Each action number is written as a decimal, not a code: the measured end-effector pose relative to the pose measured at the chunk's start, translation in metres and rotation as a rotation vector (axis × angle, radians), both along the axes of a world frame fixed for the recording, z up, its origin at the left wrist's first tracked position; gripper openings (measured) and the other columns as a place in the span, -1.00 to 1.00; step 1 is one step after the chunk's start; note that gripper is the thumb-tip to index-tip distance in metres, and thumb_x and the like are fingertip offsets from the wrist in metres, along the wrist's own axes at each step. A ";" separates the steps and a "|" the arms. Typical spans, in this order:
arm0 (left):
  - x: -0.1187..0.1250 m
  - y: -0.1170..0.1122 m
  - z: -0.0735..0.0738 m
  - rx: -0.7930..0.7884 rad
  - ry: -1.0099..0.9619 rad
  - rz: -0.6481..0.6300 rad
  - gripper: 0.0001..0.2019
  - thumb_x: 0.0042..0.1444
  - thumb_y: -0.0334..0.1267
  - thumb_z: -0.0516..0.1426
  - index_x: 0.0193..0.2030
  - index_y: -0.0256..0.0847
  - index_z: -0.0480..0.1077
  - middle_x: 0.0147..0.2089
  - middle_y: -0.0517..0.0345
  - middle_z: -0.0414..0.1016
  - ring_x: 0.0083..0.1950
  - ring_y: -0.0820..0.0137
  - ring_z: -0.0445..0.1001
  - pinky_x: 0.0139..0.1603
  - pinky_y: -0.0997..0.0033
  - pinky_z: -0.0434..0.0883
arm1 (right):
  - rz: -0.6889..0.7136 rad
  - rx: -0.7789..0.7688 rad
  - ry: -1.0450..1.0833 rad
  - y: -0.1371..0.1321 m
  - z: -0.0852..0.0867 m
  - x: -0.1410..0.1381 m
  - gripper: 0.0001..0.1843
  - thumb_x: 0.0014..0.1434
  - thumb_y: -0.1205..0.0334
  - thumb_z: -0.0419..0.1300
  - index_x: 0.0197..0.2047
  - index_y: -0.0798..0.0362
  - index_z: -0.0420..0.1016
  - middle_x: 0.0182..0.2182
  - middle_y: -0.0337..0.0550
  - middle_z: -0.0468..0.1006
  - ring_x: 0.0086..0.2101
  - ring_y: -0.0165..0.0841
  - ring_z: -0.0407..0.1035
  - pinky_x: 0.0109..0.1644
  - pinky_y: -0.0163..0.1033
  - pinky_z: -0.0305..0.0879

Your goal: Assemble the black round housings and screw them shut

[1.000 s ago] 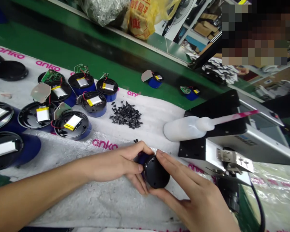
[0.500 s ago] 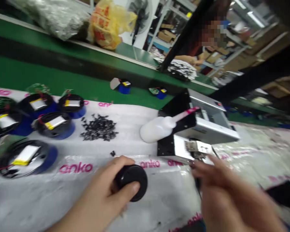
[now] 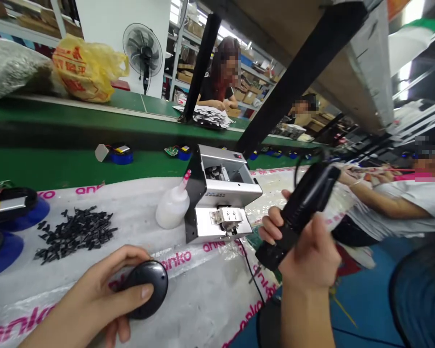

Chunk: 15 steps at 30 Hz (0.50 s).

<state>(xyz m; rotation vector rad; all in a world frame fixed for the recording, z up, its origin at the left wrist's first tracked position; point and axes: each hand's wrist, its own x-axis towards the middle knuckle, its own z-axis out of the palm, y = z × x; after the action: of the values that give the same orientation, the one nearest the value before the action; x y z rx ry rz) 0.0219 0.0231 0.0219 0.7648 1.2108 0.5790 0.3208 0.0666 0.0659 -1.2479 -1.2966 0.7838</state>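
Note:
My left hand is closed round a glossy black disc-shaped housing, thumb across its top, above the plastic-covered table. My right hand is wrapped round a black electric screwdriver, whose thin bit points down and left. Between my hands, farther back, stands a silver and black screw feeder. A white squeeze bottle with a pink-tipped nozzle is at its left side. Loose small black parts lie in a pile beyond my left hand.
Blue and black round units with silver batteries sit at the left. More units stand along the green belt. A slanted black post rises behind the feeder. One person works across the belt, another at the right.
My view has swung to the right. My right hand, blurred by the feeder before, is now raised to its right with the screwdriver clearly visible. The left hand still holds the black housing.

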 end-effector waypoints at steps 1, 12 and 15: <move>0.003 0.004 -0.001 0.033 -0.019 -0.003 -0.46 -0.16 0.08 0.42 -0.13 -0.12 0.36 -0.27 0.19 0.58 -0.69 0.52 0.44 -0.77 0.66 0.29 | 0.048 0.065 0.133 -0.005 0.011 -0.011 -0.29 0.26 -0.43 -0.29 0.15 -0.14 0.27 -0.51 -0.31 0.18 -0.65 -0.37 0.08 -0.63 -0.29 0.11; 0.008 0.015 -0.013 0.069 -0.092 -0.174 -0.46 -0.03 0.05 0.36 -0.03 -0.13 0.28 -0.25 0.14 0.53 -0.65 0.55 0.42 -0.75 0.67 0.32 | -0.050 0.352 0.115 0.047 0.041 -0.074 -0.51 0.35 -0.33 -0.02 0.09 -0.15 0.25 -0.50 -0.30 0.29 -0.60 -0.35 0.26 -0.58 -0.28 0.21; 0.008 0.017 -0.012 0.059 -0.094 -0.203 -0.46 0.00 0.04 0.34 0.02 -0.15 0.29 -0.39 0.21 0.51 -0.64 0.52 0.42 -0.74 0.69 0.31 | 0.011 0.250 0.141 0.041 0.028 -0.068 -0.55 0.34 -0.29 0.07 0.05 -0.15 0.26 -0.49 -0.32 0.31 -0.61 -0.37 0.26 -0.61 -0.31 0.18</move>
<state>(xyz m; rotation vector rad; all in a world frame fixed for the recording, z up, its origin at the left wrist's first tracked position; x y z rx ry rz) 0.0298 0.0400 0.0101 0.8891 1.0194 0.4786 0.2530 0.1073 0.0935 -0.9699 -1.2452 0.6821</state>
